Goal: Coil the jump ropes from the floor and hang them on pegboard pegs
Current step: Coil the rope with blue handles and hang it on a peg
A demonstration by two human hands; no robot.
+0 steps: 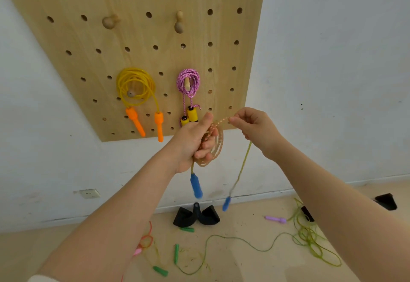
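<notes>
Left hand [195,142] grips coil of rope [216,146] at frame centre; right hand [255,126] pinches free strand just right of it. Loose tail hangs down to blue handle [226,203]. Bare peg [179,23] above, upper centre; left hand nearer

Left hand [195,142] closed around a coiled orange rope [216,146], one blue handle [196,185] hanging below. Right hand [255,126] pinched the rope's free strand. On pegboard [88,64]: yellow rope [135,86], pink rope [188,82]. Green rope [310,237] on floor [244,266].
</notes>
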